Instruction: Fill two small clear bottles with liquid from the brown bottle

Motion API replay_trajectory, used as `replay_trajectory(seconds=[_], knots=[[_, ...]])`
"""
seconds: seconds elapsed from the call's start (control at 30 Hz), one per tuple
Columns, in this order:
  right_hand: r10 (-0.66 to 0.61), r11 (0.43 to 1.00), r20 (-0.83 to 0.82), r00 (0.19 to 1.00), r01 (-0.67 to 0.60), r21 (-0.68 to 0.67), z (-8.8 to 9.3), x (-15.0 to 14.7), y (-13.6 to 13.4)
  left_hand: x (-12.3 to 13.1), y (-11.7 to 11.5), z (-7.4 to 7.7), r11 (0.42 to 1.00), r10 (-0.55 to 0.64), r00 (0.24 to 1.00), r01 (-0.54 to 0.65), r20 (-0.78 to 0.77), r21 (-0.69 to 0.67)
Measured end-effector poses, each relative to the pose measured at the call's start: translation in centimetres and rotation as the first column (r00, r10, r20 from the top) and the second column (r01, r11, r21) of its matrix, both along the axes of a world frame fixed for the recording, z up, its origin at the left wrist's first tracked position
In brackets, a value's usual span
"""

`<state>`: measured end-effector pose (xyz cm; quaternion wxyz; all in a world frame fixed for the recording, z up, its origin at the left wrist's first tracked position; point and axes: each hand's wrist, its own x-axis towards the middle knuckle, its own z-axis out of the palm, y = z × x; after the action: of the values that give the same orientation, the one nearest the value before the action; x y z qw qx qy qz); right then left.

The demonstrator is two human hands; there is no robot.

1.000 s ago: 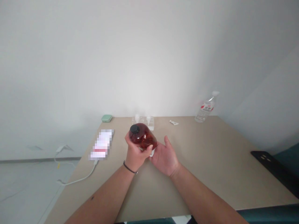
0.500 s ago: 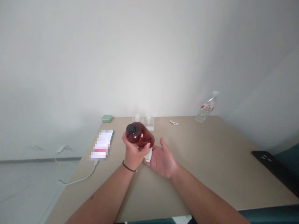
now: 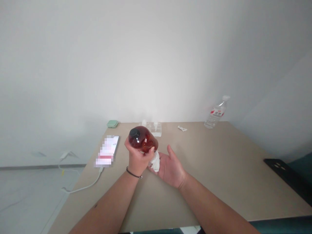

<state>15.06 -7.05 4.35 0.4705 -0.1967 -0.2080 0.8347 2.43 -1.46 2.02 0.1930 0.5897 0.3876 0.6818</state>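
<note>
A dark red-brown bottle [image 3: 144, 140] with a black cap is gripped in my left hand [image 3: 139, 162]. It lies tilted above the table, cap toward the upper left. My right hand [image 3: 170, 167] is palm up just right of the bottle's base, its thumb spread away. Crumpled white tissue [image 3: 155, 162] rests against the right palm and fingers, beside the left thumb. The right fingertips are partly hidden behind the tissue and my left hand.
On the beige table [image 3: 219, 175] are a phone [image 3: 107, 151] with a white cable, a green case [image 3: 112, 123], small clear bottles [image 3: 156, 129], a white scrap [image 3: 182, 128] and a clear water bottle [image 3: 215, 113]. A black object [image 3: 280, 169] sits at the right edge.
The bottle and my left hand have shifted slightly left, away from the right palm. More of the white tissue shows between the hands.
</note>
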Motion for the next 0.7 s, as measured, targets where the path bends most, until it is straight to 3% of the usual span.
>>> replay_trajectory(seconds=[0.7], knots=[[-0.088,0.994,-0.039,0.995,0.086,-0.06,0.4,1.3,0.2,-0.3,0.4,-0.1,0.999,0.019,1.0,-0.02,0.013,0.028]])
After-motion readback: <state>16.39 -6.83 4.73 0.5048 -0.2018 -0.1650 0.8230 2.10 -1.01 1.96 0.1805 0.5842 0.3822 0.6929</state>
